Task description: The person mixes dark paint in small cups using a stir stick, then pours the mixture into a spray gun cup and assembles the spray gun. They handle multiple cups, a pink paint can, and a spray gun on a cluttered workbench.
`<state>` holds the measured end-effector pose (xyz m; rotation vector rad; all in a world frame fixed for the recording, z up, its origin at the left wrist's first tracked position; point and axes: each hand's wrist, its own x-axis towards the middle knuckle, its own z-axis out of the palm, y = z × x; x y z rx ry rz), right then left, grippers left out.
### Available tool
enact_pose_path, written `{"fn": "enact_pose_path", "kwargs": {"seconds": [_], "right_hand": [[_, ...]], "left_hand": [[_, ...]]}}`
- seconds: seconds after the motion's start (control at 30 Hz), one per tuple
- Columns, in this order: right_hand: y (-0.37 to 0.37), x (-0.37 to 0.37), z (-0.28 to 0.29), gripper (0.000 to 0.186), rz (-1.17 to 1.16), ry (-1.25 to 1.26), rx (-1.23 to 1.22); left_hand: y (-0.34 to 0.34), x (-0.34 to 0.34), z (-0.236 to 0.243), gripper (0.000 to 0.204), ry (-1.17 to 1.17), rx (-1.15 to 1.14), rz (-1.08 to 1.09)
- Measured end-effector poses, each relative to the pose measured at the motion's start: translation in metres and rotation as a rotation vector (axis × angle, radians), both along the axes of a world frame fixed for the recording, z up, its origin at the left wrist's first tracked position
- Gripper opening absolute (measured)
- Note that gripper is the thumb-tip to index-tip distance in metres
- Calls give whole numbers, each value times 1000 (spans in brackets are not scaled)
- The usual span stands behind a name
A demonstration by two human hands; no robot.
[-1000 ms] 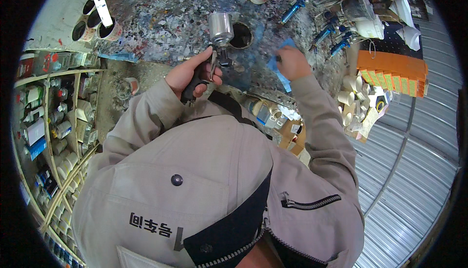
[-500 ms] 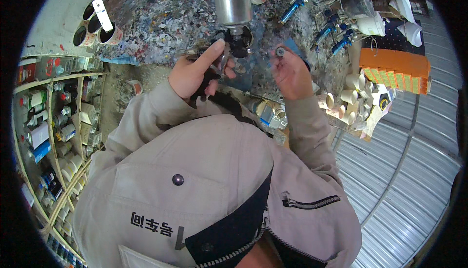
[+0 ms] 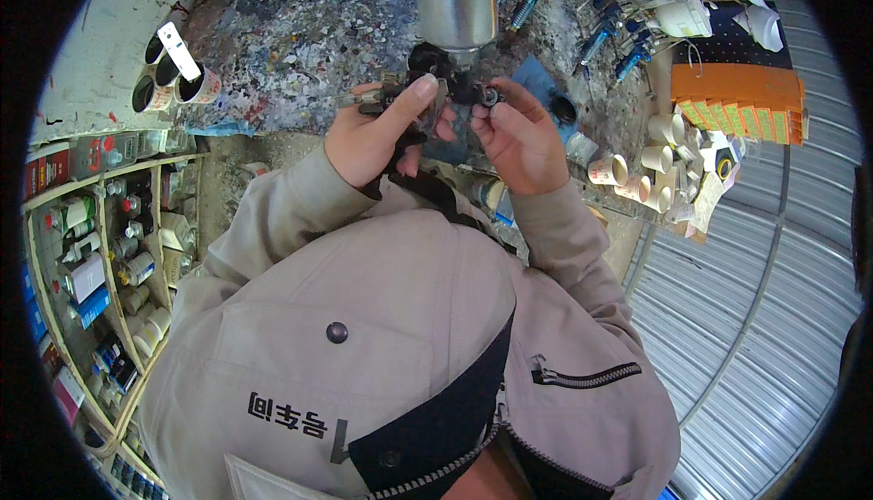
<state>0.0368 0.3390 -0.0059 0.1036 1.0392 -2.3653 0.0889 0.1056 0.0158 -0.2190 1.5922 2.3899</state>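
Note:
A dark spray gun [image 3: 427, 57] with a silver metal paint cup [image 3: 456, 5] on top is in front of me over the bench. My left hand [image 3: 368, 144] is closed around the gun's body and handle, thumb lying along its side. My right hand [image 3: 527, 147] pinches a small dark round fitting [image 3: 492, 96] at the gun's right side, below the cup. Whether that fitting is joined to the gun or only touching it, I cannot tell.
A paint-spattered bench [image 3: 300, 55] spreads beyond my hands. Blue-handled spray guns [image 3: 596, 36] lie at the right, near paper cups [image 3: 607, 170] and an orange box [image 3: 737, 91]. Stained cups [image 3: 198, 86] stand at the left, above a shelf rack [image 3: 102, 255] of bottles and tins.
My right hand has moved left and up to the gun, bringing the small fitting against it. The metal cup sits higher and slightly right in view. My left hand keeps its hold.

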Motion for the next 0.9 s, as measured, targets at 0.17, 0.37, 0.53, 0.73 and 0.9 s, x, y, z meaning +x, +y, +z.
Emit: {"fn": "enact_pose_path", "kwargs": {"seconds": [0.17, 0.37, 0.53, 0.73, 0.9], "right_hand": [[0, 4, 2, 34, -19, 62, 88], [-10, 8, 20, 36, -29, 196, 338], [-12, 13, 43, 35, 29, 518, 622], [-10, 9, 61, 27, 145, 641, 875], [-10, 7, 61, 21, 187, 680, 1078]], "left_hand": [[-1, 1, 0, 52, -4, -26, -41], [-2, 3, -2, 50, -23, -16, -58], [-7, 4, -2, 60, -115, 38, -70], [-12, 8, -11, 66, -181, 177, -168], [-8, 8, -25, 69, -200, 261, -220]]}}
